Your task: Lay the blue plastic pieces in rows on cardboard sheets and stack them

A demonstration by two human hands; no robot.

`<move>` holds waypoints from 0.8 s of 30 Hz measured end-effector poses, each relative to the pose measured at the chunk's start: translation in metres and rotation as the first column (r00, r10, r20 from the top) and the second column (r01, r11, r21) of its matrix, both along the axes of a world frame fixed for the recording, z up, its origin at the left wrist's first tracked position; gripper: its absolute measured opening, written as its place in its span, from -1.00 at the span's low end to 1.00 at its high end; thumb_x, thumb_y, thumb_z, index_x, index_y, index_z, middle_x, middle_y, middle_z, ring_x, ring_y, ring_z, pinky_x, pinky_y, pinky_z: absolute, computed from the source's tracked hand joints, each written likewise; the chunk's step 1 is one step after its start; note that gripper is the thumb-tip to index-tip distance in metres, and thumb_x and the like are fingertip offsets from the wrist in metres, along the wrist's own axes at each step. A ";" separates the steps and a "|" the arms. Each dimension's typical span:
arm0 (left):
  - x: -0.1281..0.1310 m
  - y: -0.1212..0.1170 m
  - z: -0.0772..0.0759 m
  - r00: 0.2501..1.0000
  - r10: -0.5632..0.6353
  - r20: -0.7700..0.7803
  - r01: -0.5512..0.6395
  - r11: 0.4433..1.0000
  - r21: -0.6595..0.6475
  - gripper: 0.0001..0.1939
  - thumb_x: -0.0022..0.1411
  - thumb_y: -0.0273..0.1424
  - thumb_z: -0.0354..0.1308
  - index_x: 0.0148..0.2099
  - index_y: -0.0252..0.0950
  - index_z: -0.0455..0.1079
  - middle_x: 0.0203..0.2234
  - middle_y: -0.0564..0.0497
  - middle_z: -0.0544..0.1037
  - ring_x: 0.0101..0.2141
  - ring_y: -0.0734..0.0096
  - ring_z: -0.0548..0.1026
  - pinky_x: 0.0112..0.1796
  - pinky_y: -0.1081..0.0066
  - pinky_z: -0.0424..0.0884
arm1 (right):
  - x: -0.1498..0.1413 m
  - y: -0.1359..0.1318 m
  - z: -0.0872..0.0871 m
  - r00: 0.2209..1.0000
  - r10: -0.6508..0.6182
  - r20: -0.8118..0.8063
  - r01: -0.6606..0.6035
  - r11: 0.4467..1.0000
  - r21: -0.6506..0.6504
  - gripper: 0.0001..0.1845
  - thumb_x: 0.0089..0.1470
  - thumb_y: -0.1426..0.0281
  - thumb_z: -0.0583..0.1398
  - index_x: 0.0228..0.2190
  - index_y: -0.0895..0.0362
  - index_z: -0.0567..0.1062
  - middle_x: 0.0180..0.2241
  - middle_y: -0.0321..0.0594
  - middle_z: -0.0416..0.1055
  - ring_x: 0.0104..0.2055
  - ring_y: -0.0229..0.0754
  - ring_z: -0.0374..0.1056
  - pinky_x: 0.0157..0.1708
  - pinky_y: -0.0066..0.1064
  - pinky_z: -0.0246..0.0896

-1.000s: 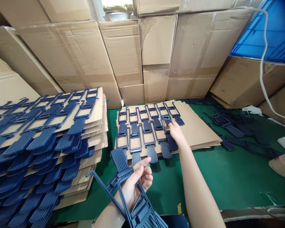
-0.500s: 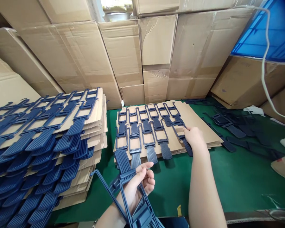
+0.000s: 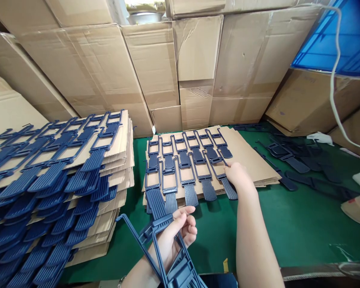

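Several dark blue plastic frame parts, each an open frame with a ribbed paddle, are bunched in my left hand near the front edge. My left thumb presses on them and its fingers curl. My right hand pinches the side bar of another frame part, which lies at the right end of the front row on a cardboard sheet. Two rows of such parts lie on that sheet, and the front row's ribbed paddles stick out over its near edge.
At left rises a tall stack of cardboard sheets layered with blue parts. More dark parts lie loose on the green table at right. Cardboard boxes wall off the back. A white cable hangs at right.
My right hand first carried the frame part right and toward me, then slid it slightly left into line with the front row. My left hand has hardly moved.
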State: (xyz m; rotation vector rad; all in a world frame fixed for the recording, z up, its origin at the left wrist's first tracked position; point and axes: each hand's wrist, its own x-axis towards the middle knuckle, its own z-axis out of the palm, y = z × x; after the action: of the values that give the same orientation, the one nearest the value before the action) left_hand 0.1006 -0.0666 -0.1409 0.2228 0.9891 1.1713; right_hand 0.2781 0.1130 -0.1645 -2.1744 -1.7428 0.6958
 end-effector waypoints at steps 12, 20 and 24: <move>0.000 0.000 0.002 1.000 0.005 -0.005 -0.005 1.000 -0.029 -0.86 0.18 -0.51 0.02 -0.27 -0.37 0.41 -0.54 0.03 0.40 -0.52 0.61 0.42 -0.51 0.65 0.41 | 0.002 0.012 -0.015 0.997 0.076 0.023 -0.077 0.996 0.046 -0.54 -0.02 0.43 0.06 -0.05 -0.10 0.38 -0.23 -0.15 0.40 -0.15 -0.07 0.30 -0.22 -0.33 0.20; 0.001 -0.001 0.004 1.000 -0.001 -0.018 0.001 0.999 -0.045 -0.84 0.21 -0.45 -0.01 -0.26 -0.35 0.38 -0.55 0.07 0.37 -0.56 0.61 0.39 -0.57 0.56 0.43 | -0.001 0.013 -0.019 0.997 0.071 0.007 -0.071 0.992 0.102 -0.55 0.03 0.42 0.02 -0.02 -0.05 0.36 -0.17 -0.11 0.37 -0.09 -0.08 0.27 -0.18 -0.33 0.18; 0.001 -0.001 0.006 1.000 -0.004 -0.009 0.003 0.999 -0.052 -0.85 0.21 -0.44 -0.01 -0.25 -0.36 0.38 -0.55 0.07 0.37 -0.56 0.61 0.39 -0.57 0.55 0.43 | -0.002 0.012 -0.016 0.997 0.073 0.003 -0.073 0.991 0.108 -0.53 0.03 0.46 0.01 0.00 0.00 0.35 -0.15 -0.07 0.36 -0.06 -0.07 0.25 -0.13 -0.32 0.16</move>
State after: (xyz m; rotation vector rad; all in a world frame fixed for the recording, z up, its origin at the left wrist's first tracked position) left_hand 0.1014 -0.0672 -0.1353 0.1889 1.0258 1.1408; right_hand 0.2758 0.1247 -0.1809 -2.0479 -1.8235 0.6046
